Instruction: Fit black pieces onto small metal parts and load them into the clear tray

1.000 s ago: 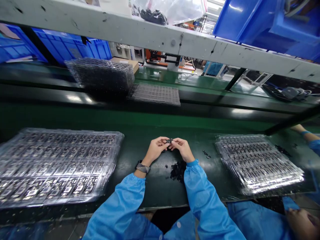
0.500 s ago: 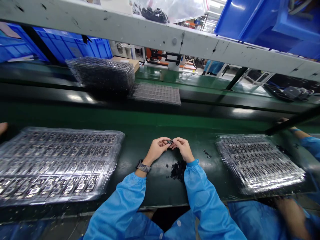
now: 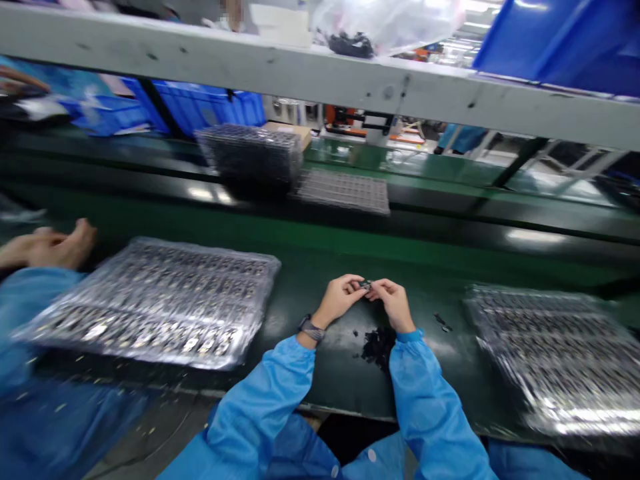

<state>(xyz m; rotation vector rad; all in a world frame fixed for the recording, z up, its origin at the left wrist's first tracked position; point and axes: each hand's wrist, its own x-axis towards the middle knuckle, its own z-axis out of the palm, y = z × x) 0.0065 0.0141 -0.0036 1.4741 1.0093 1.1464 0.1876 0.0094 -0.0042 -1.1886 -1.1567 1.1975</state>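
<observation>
Left hand (image 3: 343, 299), right hand (image 3: 397, 305): fingers of both clamped on small dark part (image 3: 367, 285). Black pieces (image 3: 379, 347) heaped between hands and bench's (image 3: 330, 377) near edge.

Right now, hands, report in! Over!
Left bare hand, right bare hand: pinching small dark part. Small black pieces piled by right blue sleeve, apparently not blocking.

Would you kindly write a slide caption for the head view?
At a green bench, left hand and right hand hold a small part near a pile of black pieces.
</observation>
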